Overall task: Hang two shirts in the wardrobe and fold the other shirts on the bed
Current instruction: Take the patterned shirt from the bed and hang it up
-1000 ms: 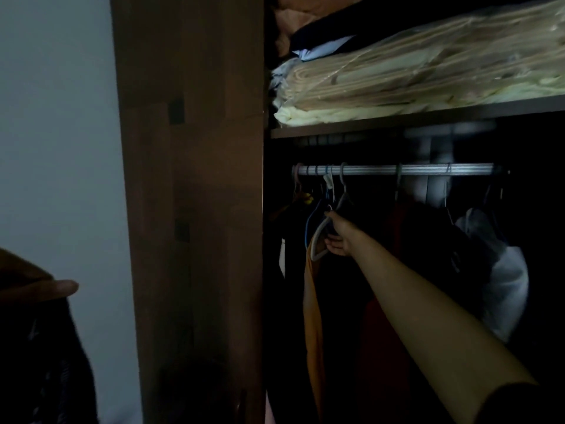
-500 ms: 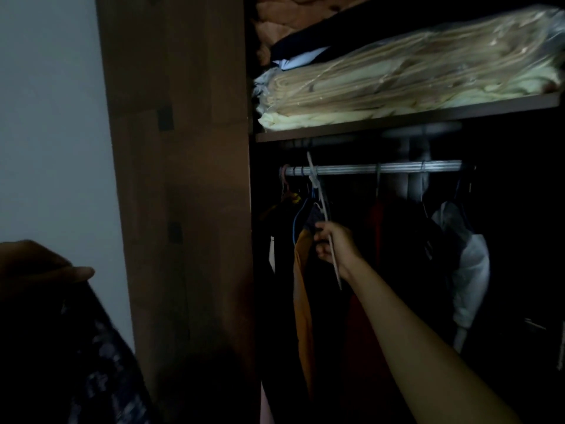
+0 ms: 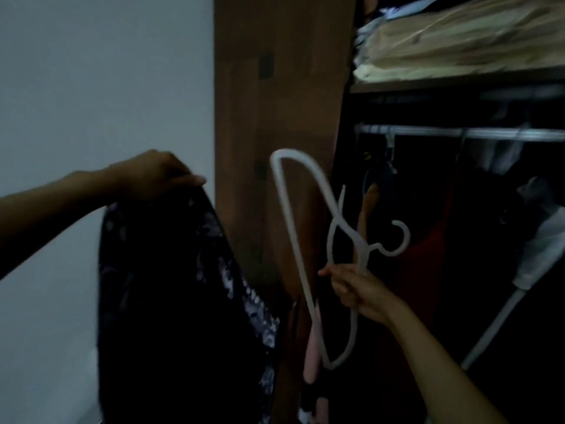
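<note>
Right hand grips white hanger; left hand pinches dark shirt hanging below

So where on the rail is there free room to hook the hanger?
The rail looks bare between the hook near its left end and the next hook to the right. Below, dark clothes crowd together. The right hand holds the white hanger.

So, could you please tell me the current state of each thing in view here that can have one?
white hanger: off the rail, empty, tilted on its side, hook pointing right.
right hand: grips the hanger near its neck.
dark patterned shirt: hanging loose, not yet on the hanger.
left hand: pinches the shirt's top edge.
wardrobe rail: holds other hung clothes.
wardrobe door: open.
</note>
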Demonstrator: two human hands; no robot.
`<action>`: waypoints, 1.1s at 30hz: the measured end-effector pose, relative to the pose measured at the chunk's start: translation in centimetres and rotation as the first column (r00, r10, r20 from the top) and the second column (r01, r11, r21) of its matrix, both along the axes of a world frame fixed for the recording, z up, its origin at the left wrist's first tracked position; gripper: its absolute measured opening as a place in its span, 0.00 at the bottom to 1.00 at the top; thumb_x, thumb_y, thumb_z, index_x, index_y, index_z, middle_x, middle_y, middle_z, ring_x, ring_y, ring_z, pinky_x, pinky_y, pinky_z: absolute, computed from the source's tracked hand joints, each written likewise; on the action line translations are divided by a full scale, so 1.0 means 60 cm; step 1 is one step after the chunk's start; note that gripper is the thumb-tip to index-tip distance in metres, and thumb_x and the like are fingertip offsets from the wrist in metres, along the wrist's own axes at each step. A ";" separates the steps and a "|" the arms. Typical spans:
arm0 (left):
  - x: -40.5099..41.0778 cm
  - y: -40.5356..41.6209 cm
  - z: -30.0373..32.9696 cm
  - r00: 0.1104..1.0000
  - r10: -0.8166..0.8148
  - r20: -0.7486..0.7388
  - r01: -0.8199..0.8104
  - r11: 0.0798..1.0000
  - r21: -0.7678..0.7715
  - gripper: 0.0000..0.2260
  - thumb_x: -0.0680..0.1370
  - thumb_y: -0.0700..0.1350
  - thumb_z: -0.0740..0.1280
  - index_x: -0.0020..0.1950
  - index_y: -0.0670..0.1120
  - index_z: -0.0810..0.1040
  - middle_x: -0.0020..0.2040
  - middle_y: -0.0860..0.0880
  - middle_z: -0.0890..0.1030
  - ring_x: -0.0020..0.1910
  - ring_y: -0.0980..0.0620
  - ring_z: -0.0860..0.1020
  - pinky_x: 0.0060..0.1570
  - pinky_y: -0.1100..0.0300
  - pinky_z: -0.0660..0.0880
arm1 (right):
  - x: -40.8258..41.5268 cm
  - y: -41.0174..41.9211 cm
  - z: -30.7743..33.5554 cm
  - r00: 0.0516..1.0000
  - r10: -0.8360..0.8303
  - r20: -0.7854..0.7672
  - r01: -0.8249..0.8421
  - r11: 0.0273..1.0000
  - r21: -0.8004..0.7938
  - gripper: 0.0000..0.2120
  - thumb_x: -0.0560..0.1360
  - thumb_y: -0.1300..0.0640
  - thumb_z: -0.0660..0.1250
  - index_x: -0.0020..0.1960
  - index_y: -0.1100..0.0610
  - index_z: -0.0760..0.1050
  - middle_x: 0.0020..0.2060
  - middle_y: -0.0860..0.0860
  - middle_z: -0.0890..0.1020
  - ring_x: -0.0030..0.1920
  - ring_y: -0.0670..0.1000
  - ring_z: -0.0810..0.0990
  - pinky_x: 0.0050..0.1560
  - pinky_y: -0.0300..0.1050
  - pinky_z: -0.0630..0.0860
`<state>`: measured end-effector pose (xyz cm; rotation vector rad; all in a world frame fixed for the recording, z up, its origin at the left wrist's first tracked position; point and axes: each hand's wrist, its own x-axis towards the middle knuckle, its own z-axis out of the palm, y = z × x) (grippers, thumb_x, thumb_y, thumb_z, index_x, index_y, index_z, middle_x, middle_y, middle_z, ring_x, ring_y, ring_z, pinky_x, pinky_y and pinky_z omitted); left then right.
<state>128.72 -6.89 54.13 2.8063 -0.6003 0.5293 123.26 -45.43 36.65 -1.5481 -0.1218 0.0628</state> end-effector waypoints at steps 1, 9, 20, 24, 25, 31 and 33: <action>-0.007 -0.001 0.003 1.000 -0.008 0.030 0.008 1.000 0.011 0.26 0.76 0.66 0.63 0.36 0.44 0.81 0.35 0.47 0.82 0.39 0.48 0.81 0.43 0.56 0.72 | -0.011 0.025 0.001 0.996 0.087 -0.024 -0.089 0.986 -0.140 0.18 0.68 0.43 0.72 0.47 0.57 0.85 0.26 0.50 0.68 0.22 0.45 0.60 0.23 0.37 0.54; -0.066 0.015 0.019 0.996 -0.051 0.070 0.060 0.990 -0.130 0.28 0.79 0.63 0.63 0.30 0.43 0.64 0.27 0.50 0.66 0.25 0.59 0.65 0.34 0.58 0.67 | -0.029 0.172 0.060 0.952 0.303 -0.047 -0.228 0.597 -0.769 0.11 0.77 0.48 0.71 0.44 0.54 0.87 0.23 0.49 0.77 0.23 0.45 0.70 0.28 0.38 0.66; -0.151 0.034 0.025 0.943 -0.306 -0.132 0.133 0.709 -0.692 0.20 0.81 0.56 0.65 0.56 0.39 0.83 0.52 0.42 0.87 0.49 0.46 0.86 0.49 0.56 0.81 | -0.067 0.270 0.112 0.943 0.290 0.161 -0.140 0.787 -0.600 0.11 0.77 0.51 0.71 0.44 0.57 0.87 0.21 0.49 0.71 0.18 0.45 0.61 0.21 0.36 0.55; -0.169 0.092 0.034 0.974 -0.161 -0.158 0.012 0.735 -0.678 0.21 0.79 0.58 0.67 0.54 0.40 0.84 0.51 0.39 0.86 0.46 0.45 0.85 0.47 0.54 0.81 | -0.090 0.183 0.162 0.977 0.206 0.059 -0.108 0.713 -0.692 0.10 0.73 0.46 0.73 0.42 0.52 0.87 0.23 0.50 0.73 0.19 0.45 0.62 0.21 0.35 0.56; -0.172 0.104 0.033 0.973 -0.141 -0.181 -0.019 0.735 -0.678 0.21 0.79 0.58 0.67 0.53 0.40 0.84 0.51 0.40 0.86 0.46 0.45 0.85 0.47 0.55 0.81 | -0.091 0.166 0.169 0.986 0.159 0.045 -0.081 0.706 -0.703 0.11 0.73 0.45 0.73 0.41 0.51 0.87 0.24 0.51 0.73 0.19 0.45 0.62 0.21 0.35 0.57; -0.182 0.072 0.009 0.949 -0.220 -0.225 -0.006 0.701 -0.713 0.23 0.81 0.57 0.65 0.56 0.37 0.81 0.54 0.36 0.83 0.50 0.41 0.82 0.53 0.51 0.80 | -0.055 0.288 0.110 0.940 0.255 0.226 -0.070 0.794 -0.604 0.11 0.76 0.56 0.72 0.37 0.60 0.83 0.17 0.47 0.73 0.16 0.42 0.66 0.23 0.35 0.65; -0.188 0.053 0.005 0.928 -0.291 -0.233 0.011 0.647 -0.763 0.20 0.81 0.55 0.65 0.54 0.37 0.81 0.50 0.37 0.83 0.48 0.42 0.83 0.52 0.53 0.80 | -0.051 0.346 0.077 0.894 0.356 0.270 -0.132 0.788 -0.601 0.17 0.77 0.55 0.72 0.29 0.55 0.78 0.19 0.48 0.75 0.20 0.43 0.71 0.31 0.40 0.70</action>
